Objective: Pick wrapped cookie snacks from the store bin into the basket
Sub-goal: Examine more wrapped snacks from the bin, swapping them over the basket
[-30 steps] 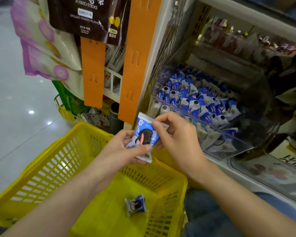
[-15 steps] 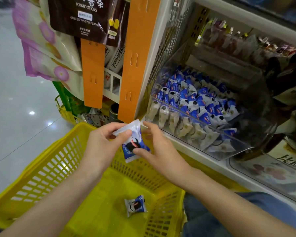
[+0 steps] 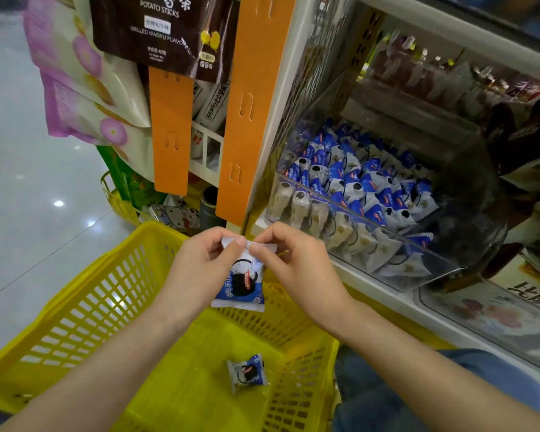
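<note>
A blue-and-white wrapped cookie snack (image 3: 240, 282) hangs upright above the yellow basket (image 3: 85, 307). My left hand (image 3: 200, 269) pinches its crimped top edge at the left corner. My right hand (image 3: 296, 266) pinches the same edge at the right. A second wrapped cookie (image 3: 247, 372) lies on the basket floor. The clear store bin (image 3: 418, 260) on the shelf to the right holds several more blue-and-white cookie packs.
Orange hanging strips (image 3: 250, 104) and snack bags (image 3: 162, 29) hang at the shelf end above the basket. A smaller yellow basket (image 3: 119, 204) with goods sits on the tiled floor behind. Dark-wrapped snacks (image 3: 521, 145) fill the shelf further right.
The cookie pack has turned from tilted to hanging upright. Both hands have shifted their pinch to its top edge, slightly lower over the basket.
</note>
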Demonstrator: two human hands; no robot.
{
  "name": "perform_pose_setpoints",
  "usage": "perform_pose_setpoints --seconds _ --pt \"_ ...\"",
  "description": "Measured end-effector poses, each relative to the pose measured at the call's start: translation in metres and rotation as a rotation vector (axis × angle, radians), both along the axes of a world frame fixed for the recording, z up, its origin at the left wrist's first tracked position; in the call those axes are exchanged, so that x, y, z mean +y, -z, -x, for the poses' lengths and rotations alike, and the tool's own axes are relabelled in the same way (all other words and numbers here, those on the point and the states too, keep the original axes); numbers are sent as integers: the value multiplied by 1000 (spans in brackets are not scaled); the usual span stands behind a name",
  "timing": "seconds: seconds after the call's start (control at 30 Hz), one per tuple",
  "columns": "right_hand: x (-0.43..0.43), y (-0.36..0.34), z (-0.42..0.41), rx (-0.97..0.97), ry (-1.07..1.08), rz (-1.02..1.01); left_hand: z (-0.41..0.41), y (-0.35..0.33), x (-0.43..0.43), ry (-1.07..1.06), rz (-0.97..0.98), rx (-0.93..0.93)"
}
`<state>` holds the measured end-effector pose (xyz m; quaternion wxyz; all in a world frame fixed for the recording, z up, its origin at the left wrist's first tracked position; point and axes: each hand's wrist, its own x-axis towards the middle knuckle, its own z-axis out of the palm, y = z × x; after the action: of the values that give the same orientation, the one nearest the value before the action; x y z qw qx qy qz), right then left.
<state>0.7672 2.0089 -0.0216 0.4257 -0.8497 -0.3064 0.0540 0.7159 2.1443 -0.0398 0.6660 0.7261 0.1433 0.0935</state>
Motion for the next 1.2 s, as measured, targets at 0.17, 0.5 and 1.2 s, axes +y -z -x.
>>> perform_pose_setpoints --seconds 0.17,0.5,1.2 --pt "-3 -4 0 -410 -77 191 -2 -1 -1 4 61 35" --pt "-6 -8 -4 -300 77 -88 -6 -1 2 70 132 339" --pt "9 -10 1 565 97 -306 -2 1 -2 -24 -39 -106"
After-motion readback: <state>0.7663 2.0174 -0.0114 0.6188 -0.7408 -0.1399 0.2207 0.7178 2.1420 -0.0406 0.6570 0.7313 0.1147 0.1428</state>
